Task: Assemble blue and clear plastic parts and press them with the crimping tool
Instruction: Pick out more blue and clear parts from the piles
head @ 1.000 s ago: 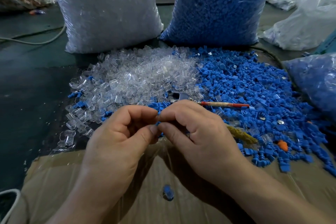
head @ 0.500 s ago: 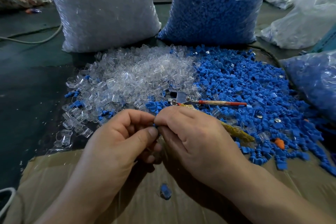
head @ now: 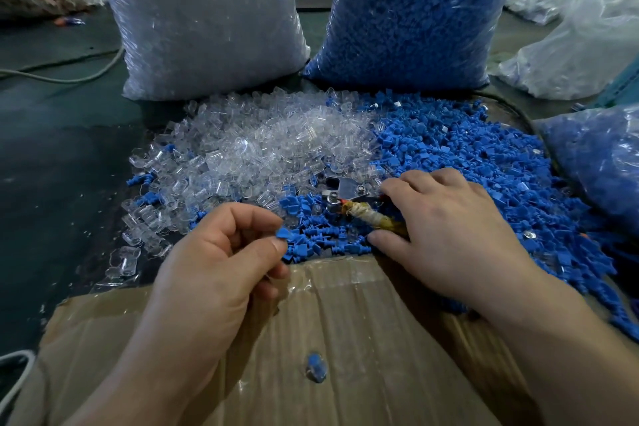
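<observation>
My left hand (head: 221, 252) pinches a small blue plastic part (head: 283, 233) between thumb and forefinger, just in front of the pile. My right hand (head: 446, 228) lies over the handles of the crimping tool (head: 345, 199), thumb under and fingers over the cloth-wrapped handle (head: 366, 214). The tool's metal head points left, among the parts. A heap of clear parts (head: 249, 156) lies left of centre, and a heap of blue parts (head: 466, 162) spreads to the right. One joined blue-and-clear piece (head: 316, 367) rests on the cardboard.
A flattened cardboard box (head: 345, 339) covers the near side. Two tall bags stand behind the heaps, one of clear parts (head: 204, 21) and one of blue parts (head: 415, 10). Another bag of blue pieces (head: 598, 156) lies at the right. A cable (head: 69, 78) crosses the dark mat at the left.
My hands have separated. The right hand moved forward and right onto the crimping tool's handles, while the left hand stayed near the pile's front edge with the blue part.
</observation>
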A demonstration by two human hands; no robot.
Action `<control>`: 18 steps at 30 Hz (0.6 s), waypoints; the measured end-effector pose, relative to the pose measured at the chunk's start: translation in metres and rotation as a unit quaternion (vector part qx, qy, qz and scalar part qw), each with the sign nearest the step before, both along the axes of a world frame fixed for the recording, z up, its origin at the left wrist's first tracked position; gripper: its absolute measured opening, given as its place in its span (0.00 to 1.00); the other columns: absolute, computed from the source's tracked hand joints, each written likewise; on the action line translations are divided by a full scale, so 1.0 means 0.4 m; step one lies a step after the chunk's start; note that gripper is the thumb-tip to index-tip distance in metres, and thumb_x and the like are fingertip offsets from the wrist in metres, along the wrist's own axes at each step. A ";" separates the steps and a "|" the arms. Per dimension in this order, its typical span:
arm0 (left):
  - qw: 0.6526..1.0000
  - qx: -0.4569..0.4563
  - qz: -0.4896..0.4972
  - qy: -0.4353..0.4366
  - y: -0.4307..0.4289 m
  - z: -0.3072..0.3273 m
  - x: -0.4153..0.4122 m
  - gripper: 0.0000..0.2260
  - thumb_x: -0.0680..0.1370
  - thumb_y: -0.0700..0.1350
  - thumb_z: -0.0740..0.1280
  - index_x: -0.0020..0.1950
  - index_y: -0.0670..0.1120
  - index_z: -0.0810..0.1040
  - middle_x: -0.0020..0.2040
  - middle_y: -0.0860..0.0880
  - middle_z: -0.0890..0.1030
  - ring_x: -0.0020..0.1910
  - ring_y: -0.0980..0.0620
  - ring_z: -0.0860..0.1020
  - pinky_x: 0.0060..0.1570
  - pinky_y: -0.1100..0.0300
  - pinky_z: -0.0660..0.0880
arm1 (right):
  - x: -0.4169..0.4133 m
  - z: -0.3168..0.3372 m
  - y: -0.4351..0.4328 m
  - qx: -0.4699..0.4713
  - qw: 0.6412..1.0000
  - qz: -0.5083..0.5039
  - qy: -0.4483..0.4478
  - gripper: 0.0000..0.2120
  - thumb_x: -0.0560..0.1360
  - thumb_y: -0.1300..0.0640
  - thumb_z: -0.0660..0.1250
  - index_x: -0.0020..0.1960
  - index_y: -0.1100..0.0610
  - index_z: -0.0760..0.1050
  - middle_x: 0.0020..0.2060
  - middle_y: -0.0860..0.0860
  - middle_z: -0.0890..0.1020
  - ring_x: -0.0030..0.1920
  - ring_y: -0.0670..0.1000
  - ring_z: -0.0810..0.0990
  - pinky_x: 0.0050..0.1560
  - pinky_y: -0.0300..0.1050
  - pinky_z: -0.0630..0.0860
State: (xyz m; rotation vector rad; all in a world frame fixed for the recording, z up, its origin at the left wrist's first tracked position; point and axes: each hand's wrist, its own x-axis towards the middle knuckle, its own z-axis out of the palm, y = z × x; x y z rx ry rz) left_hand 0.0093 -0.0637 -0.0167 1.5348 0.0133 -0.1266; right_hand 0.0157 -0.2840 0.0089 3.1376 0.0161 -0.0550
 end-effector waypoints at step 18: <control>0.998 0.012 0.024 -0.051 0.005 -0.024 0.012 0.14 0.74 0.33 0.71 0.42 0.53 0.84 0.31 0.46 0.81 0.28 0.52 0.78 0.25 0.64 0.75 | 0.011 0.002 -0.019 0.016 0.999 0.027 -0.016 0.27 0.72 0.33 0.61 0.67 0.42 0.66 0.54 0.42 0.76 0.59 0.53 0.67 0.59 0.55 0.62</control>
